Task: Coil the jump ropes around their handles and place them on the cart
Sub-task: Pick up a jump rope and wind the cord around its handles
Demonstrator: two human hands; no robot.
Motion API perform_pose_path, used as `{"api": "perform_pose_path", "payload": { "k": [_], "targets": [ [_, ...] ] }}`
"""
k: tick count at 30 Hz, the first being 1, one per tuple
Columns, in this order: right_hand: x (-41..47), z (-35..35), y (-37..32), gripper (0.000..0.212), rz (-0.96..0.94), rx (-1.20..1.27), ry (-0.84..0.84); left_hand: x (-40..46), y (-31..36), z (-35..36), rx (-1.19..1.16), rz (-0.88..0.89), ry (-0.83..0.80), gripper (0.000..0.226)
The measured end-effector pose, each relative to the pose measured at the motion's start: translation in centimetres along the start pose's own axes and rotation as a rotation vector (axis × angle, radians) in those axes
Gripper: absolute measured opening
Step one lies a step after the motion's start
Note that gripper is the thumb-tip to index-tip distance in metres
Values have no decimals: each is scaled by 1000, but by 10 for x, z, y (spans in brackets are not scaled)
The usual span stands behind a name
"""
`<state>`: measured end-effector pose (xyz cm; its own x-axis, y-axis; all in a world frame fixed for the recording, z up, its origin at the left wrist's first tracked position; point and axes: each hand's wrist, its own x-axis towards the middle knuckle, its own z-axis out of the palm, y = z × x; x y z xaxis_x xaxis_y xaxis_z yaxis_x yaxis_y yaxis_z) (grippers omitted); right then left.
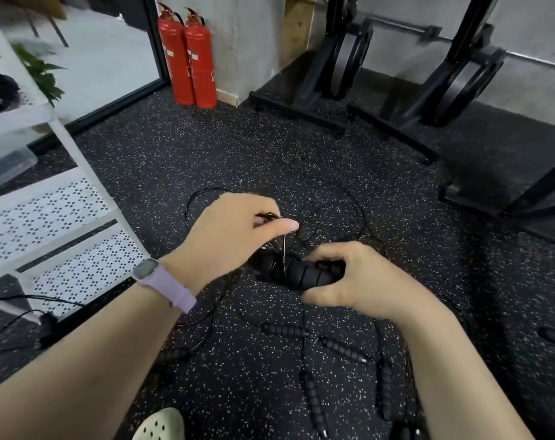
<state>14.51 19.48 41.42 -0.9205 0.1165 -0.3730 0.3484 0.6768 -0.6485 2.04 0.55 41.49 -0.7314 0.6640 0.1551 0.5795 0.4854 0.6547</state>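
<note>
My right hand (pixel 349 281) grips a pair of black ribbed jump rope handles (pixel 296 271) held sideways above the speckled floor. My left hand (pixel 234 230) pinches the thin black rope (pixel 284 249) just above the handles, with a strand running down across them. More of that rope lies in loose loops (pixel 333 214) on the floor beyond my hands. Several other black handles (pixel 342 347) with their ropes lie scattered on the floor near my right forearm. The white perforated cart (pixel 72 217) stands at the left.
Two red fire extinguishers (pixel 187 58) stand against the back wall. Black weight racks with plates (pixel 444 90) fill the back right. A light shoe (pixel 161 427) shows at the bottom edge. A black cable (pixel 22 312) lies under the cart.
</note>
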Motion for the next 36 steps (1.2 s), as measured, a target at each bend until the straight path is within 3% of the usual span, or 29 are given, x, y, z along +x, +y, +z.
{"api": "perform_pose_path", "payload": {
  "k": [3, 6, 9, 11, 13, 16, 18, 22, 25, 29, 33, 36],
  "targets": [
    [-7, -7, 2, 24, -52, 130, -293, 1, -7, -14, -150, -192, -272, 46],
    [-12, -10, 5, 39, -144, 403, -491, 0, -4, -18, -307, -177, -420, 63],
    [-10, -10, 11, 51, -244, 664, -523, -1, 1, -3, -585, -213, -381, 49],
    [-7, -8, 12, 75, -298, 810, -528, -3, 2, 6, -575, -294, -293, 40],
    [-5, -6, 13, 85, -343, 958, -494, -6, 2, 12, -473, -282, -240, 43],
    [-4, -6, 14, 69, -393, 1114, -338, 0, 6, 17, -349, -226, -221, 50],
    [-2, -7, 15, 67, -335, 1196, -184, 5, 5, 19, -268, -216, -192, 62],
    [4, -7, 14, 57, -167, 1325, 140, 1, -4, 24, -43, -163, -132, 53],
    [5, -9, 13, 38, -59, 1302, 380, 1, -1, 27, 47, -184, -106, 52],
    [5, -11, 17, 31, 49, 1203, 576, 0, 4, 26, 148, -146, -2, 54],
    [5, -6, 21, 34, 140, 568, 686, -1, 9, 23, 191, 7, 134, 44],
    [2, -6, 19, 38, 162, 333, 564, -2, 8, 18, 217, 174, 183, 30]
  ]
}}
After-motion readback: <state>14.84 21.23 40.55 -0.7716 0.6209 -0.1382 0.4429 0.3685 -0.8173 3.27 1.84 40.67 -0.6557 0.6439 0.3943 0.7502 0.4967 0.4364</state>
